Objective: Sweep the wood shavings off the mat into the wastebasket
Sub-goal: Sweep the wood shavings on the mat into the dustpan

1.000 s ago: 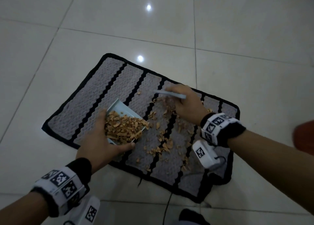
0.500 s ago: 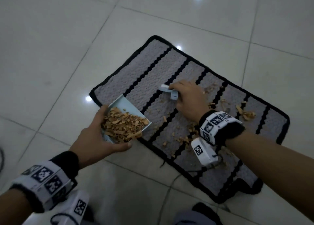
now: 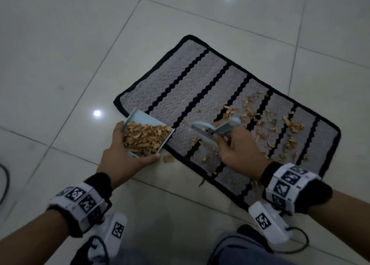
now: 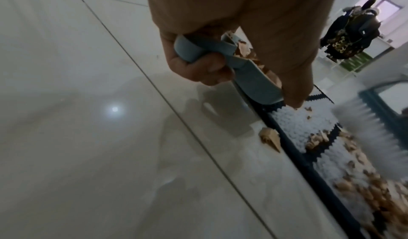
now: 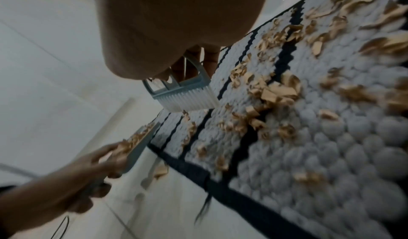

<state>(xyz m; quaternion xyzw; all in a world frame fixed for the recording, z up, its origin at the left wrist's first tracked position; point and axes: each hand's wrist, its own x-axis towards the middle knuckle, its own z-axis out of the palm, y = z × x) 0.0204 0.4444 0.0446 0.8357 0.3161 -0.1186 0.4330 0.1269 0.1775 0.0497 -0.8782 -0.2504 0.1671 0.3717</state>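
Your left hand (image 3: 122, 160) had its fingers (image 4: 198, 68) curled under the handle of a pale blue dustpan (image 3: 149, 124) with the thumb along its near side, so it held the pan tight, heaped with wood shavings (image 3: 145, 139), just off the mat's near-left edge above the tiled floor (image 3: 60, 64). Your right hand (image 3: 240, 150) had its fingers closed round the handle of a small blue hand brush (image 3: 216, 129), whose white bristles (image 5: 189, 99) pointed down over the mat (image 3: 196, 80); I could not tell whether they touched it. The brush sat just beside the dustpan's open lip, the two apart. The mat, grey with black zigzag stripes and a black border, lay flat on the floor. Its far-left half looked clean, while loose shavings (image 3: 260, 120) were scattered over its right half and along the near edge beneath your right hand. One curl of shaving (image 3: 168, 158) lay on the floor, just outside the mat's near border and close to your left thumb. Both wrists wore bands with black-and-white markers (image 3: 284, 182), and a thin dark cable (image 3: 4, 180) curved at the left edge of the floor. The wastebasket did not show in any view.
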